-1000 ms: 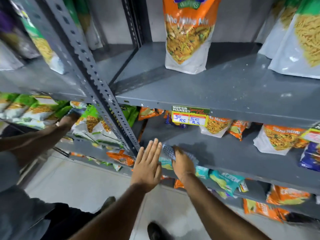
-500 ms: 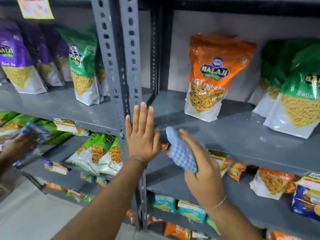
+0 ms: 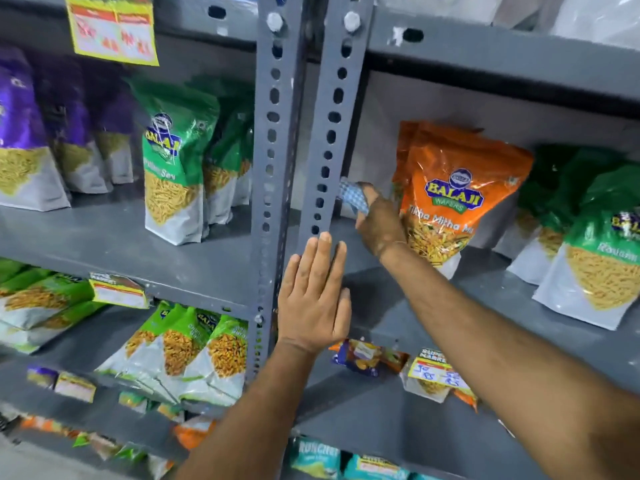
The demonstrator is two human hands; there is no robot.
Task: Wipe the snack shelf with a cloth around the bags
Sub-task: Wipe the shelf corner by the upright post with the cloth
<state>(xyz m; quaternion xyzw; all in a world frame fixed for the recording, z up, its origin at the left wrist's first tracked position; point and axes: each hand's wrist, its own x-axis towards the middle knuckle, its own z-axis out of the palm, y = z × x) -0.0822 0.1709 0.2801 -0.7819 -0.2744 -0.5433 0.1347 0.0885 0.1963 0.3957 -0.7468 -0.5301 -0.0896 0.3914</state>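
Note:
My right hand (image 3: 379,221) grips a blue checked cloth (image 3: 351,197) at the back left corner of the grey snack shelf (image 3: 485,306), just left of an upright orange Balaji bag (image 3: 453,195). The cloth is close to the rear wall and partly hidden by the slotted upright. My left hand (image 3: 313,296) is flat and open, fingers together, at the shelf's front edge beside the grey post (image 3: 325,133). Green bags (image 3: 595,258) stand on the same shelf at the right.
A second slotted post (image 3: 272,168) stands just left. The neighbouring shelf holds green (image 3: 173,174) and purple bags (image 3: 24,143). Lower shelves carry more snack packs and a yellow price tag (image 3: 434,370). Another price tag (image 3: 112,27) hangs at the top left.
The view has risen from the lower shelf to the one above. My right hand carried the cloth up and deep into the back left corner. My left hand rose along the post.

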